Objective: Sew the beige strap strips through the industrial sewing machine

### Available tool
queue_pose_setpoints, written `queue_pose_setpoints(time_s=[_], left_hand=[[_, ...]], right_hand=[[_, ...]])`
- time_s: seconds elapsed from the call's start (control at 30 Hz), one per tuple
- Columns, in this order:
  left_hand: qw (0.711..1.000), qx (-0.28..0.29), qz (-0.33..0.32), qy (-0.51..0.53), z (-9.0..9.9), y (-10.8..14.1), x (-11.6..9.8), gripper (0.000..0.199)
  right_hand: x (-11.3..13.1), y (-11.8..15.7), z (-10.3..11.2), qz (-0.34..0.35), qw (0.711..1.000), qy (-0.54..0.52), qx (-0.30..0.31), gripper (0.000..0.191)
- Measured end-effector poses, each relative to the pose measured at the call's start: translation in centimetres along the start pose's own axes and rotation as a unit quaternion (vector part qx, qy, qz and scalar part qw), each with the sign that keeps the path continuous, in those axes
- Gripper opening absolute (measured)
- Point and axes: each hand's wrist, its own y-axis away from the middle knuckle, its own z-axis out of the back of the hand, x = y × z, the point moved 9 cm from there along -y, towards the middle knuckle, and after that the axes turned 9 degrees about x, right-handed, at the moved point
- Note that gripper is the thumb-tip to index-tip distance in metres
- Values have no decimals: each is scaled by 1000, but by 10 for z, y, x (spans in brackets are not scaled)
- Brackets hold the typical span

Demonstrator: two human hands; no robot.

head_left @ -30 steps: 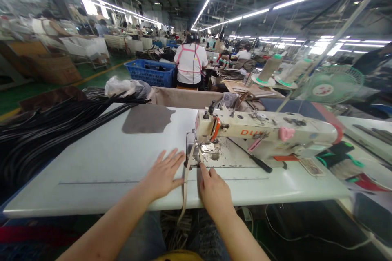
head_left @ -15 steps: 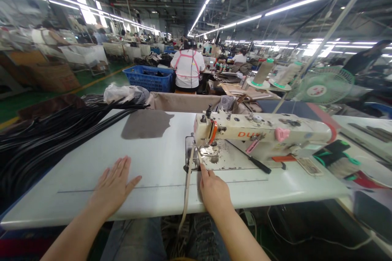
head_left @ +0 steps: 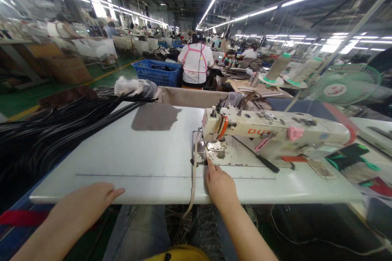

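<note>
A narrow tan strip (head_left: 194, 171) hangs over the table's front edge and runs up to the needle area of a white sewing machine (head_left: 275, 130). My right hand (head_left: 222, 185) is at the machine's bed with its index finger stretched forward. Its fingertips are on a short part of the strip just before the presser foot, the other fingers curled under. My left hand (head_left: 96, 195) lies near the front left edge of the table, holding nothing, its thumb pointing right and its other fingers partly hidden. Farther back lies a flat grey-brown piece (head_left: 156, 117).
A black-handled tool (head_left: 268, 164) rests on the machine bed. Black cords (head_left: 52, 130) are heaped at the left. Behind are a blue crate (head_left: 157, 73) and a seated person (head_left: 196, 61). Thread cones (head_left: 277, 69) and a green fan (head_left: 343, 85) stand at the right.
My left hand has drawn back from the tabletop towards its front left edge. My right hand stays by the presser foot. The whole view has shifted slightly.
</note>
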Motion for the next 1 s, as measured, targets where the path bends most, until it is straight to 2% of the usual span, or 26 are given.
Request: queue_pose_setpoints(time_s=[0.03, 0.07, 0.1, 0.17, 0.23, 0.33, 0.43, 0.57, 0.7, 0.9, 1.0], left_hand=[[999, 36, -25, 21, -1, -1, -28, 45], [996, 36, -71, 50, 2, -3, -59, 40], [990, 10, -117, 78, 7, -6, -87, 35], [977, -54, -177, 110, 13, -16, -127, 34], [961, -101, -226, 120, 8, -32, -154, 34], [944, -124, -286, 108, -8, -60, -186, 39], [934, -109, -330, 81, -20, -85, -222, 44], [922, -112, -366, 54, -22, -106, -270, 38], [915, -128, -379, 46, -27, -116, -296, 40], [898, -145, -415, 33, -38, -102, -302, 30], [894, -147, -423, 14, -40, -94, -302, 36]], right_hand=[[0, 0, 0, -1, 1000, -1, 0, 54], [0, 0, -1, -1, 1000, -2, 0, 54], [0, 0, -1, 0, 1000, -3, -1, 54], [1, 1, -1, 3, 1000, -5, -3, 53], [1, 2, -1, 4, 1000, -5, -5, 52], [0, 4, 0, 6, 1000, -10, -11, 51], [0, 5, -1, 12, 1000, -15, -16, 52], [-2, 6, -4, 17, 999, -23, -23, 51], [-4, 9, -5, 28, 998, -36, -31, 50], [-6, 24, -4, 65, 995, -66, -47, 45], [-14, 44, -1, 78, 986, -113, -99, 39]])
